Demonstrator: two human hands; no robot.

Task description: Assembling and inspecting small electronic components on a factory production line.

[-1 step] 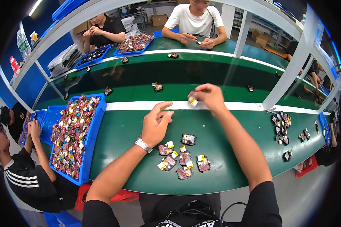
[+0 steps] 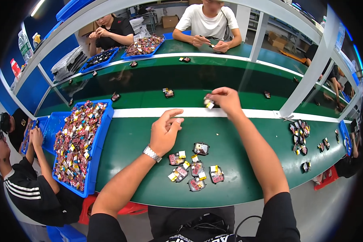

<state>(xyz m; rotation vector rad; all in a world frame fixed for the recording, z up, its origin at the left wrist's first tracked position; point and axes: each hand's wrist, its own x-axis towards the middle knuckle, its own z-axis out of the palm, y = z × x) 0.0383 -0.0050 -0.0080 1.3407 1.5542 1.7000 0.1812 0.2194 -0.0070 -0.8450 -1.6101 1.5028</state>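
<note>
I note the right hand (image 2: 228, 103) has edged slightly rightward, pinching an electronic module (image 2: 209, 103) near the white rail (image 2: 149, 113); handling unfinished, I judge. Left hand (image 2: 164, 135) half-curled, apparently empty.

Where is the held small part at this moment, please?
In the head view, the small part is right of centre, in the right hand, near the white strip.

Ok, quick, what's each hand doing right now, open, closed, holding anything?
Left hand: open, loosely curled, nothing seen in it.
Right hand: closed, pinching a small module.
</note>
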